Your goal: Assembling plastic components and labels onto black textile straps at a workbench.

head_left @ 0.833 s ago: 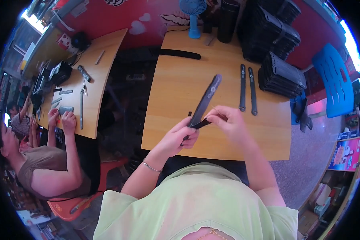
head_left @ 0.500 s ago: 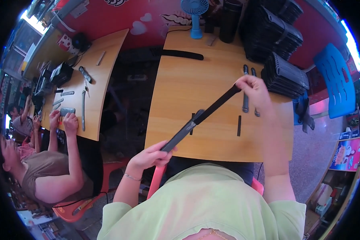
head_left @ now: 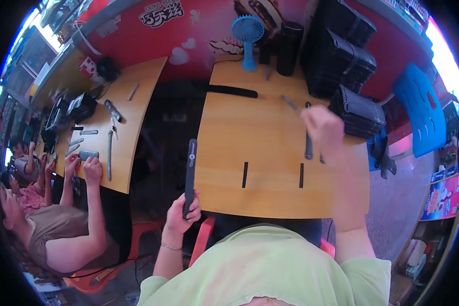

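My left hand (head_left: 182, 211) is closed around the lower end of a flat black strap (head_left: 190, 168). The strap stands nearly upright, off the table's left edge, with a small pale mark on its face. Over the right side of the table, my right hand (head_left: 322, 127) is raised and blurred, with its fingers pinched together. A thin greyish strip (head_left: 290, 103) sticks out from beside those fingertips and appears to be held by them. Under and beside this hand lie dark straps (head_left: 308, 140), partly hidden. Two short black strips (head_left: 245, 175) (head_left: 301, 175) lie on the near part of the table.
A long black strap (head_left: 233, 91) lies at the table's far left. Behind are a blue fan (head_left: 248, 43), a black cylinder (head_left: 289, 48) and stacked black folded cases (head_left: 358, 109). A blue chair (head_left: 421, 109) stands right. Another person works at the left table (head_left: 122, 158).
My left hand has swung the strap upright, leftward off the table. The black length stretched between my hands is no longer there; my right hand has come away with a thin greyish strip.
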Demonstrator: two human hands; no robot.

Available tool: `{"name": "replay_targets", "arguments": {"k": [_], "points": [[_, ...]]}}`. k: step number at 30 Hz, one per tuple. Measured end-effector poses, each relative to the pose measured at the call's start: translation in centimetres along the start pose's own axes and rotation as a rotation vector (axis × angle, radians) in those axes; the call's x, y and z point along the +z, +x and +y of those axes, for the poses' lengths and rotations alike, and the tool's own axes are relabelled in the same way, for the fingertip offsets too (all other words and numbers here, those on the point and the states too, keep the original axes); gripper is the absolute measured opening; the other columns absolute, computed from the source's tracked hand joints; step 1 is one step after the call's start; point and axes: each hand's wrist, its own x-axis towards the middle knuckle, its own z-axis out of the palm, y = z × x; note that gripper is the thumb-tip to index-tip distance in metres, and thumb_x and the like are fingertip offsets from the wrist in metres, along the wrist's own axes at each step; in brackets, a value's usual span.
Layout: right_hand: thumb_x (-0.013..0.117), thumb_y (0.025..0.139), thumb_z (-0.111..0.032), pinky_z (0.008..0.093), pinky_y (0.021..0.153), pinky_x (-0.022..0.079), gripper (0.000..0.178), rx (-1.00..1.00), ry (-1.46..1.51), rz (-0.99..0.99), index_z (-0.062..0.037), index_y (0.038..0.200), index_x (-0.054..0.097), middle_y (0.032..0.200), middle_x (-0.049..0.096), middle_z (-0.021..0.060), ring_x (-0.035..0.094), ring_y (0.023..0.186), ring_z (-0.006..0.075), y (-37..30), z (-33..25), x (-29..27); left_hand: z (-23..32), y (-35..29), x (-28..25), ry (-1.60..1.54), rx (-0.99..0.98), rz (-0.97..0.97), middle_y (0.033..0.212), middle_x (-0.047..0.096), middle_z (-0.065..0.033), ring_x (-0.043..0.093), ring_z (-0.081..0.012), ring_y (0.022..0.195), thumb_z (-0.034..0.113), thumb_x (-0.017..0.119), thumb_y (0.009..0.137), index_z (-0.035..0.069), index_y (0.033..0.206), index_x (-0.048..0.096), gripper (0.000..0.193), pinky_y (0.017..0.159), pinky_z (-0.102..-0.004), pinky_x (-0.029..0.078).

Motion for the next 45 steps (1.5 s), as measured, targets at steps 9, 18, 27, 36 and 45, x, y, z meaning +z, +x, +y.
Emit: {"name": "replay_targets", "arguments": {"k": [9, 18, 27, 36, 45], "points": [[0.066, 0.078, -0.025, 0.0352, 0.067, 0.052, 0.021, 0.148, 0.02, -0.315, -0.0114, 0.095, 0.065, 0.096, 0.064, 0.0023, 0.064, 0.08, 0.0238, -8.7, -0.7, 4.1, -3.2, 5.6, 6.3, -0.207, 0.217, 0.115, 0.094, 0.05, -0.0045, 0.05, -0.0147, 0.072, 0.027, 0.039, 0.098, 0.015, 0.135, 0.036, 0.039, 0.06, -0.0266, 0.046], [0.057, 0.088, -0.024, 0.0371, 0.073, 0.05, 0.025, 0.31, 0.255, -0.277, -0.0084, 0.106, 0.065, 0.094, 0.065, 0.0076, 0.063, 0.085, 0.0256, -8.1, -1.6, 2.1, -5.6, 7.1, 9.0, 0.027, 0.237, -0.269, 0.111, 0.057, -0.0128, 0.06, -0.0309, 0.103, 0.026, 0.033, 0.101, 0.019, 0.142, 0.024, 0.043, 0.069, -0.0321, 0.057], [0.05, 0.092, -0.014, 0.0363, 0.069, 0.05, 0.029, 0.267, 0.723, -0.464, -0.0092, 0.119, 0.057, 0.086, 0.066, 0.0113, 0.065, 0.078, 0.0256, -8.5, -11.2, -3.5, -6.1, 7.7, 11.0, 0.152, 0.313, -0.133, 0.117, 0.055, -0.0174, 0.058, -0.0314, 0.107, 0.007, 0.049, 0.094, 0.004, 0.13, 0.039, 0.038, 0.088, -0.0383, 0.054], [0.057, 0.087, -0.01, 0.0354, 0.057, 0.049, 0.042, 0.191, 0.61, -0.361, -0.0131, 0.128, 0.05, 0.075, 0.066, 0.0078, 0.065, 0.067, 0.0246, -9.4, -12.9, -3.4, -6.4, 8.0, 11.1, 0.235, 0.445, -0.033, 0.111, 0.059, -0.0134, 0.061, -0.0269, 0.103, 0.002, 0.056, 0.089, 0.005, 0.128, 0.042, 0.041, 0.09, -0.0402, 0.054], [0.059, 0.085, -0.009, 0.0346, 0.053, 0.049, 0.046, 0.137, 0.539, -0.329, -0.0131, 0.13, 0.048, 0.072, 0.065, 0.0061, 0.064, 0.063, 0.0225, -9.9, -12.9, -2.5, -6.4, 8.1, 11.5, 0.256, 0.501, -0.028, 0.111, 0.059, -0.0128, 0.061, -0.0239, 0.102, 0.002, 0.057, 0.088, 0.005, 0.127, 0.043, 0.041, 0.089, -0.0413, 0.054]]}}
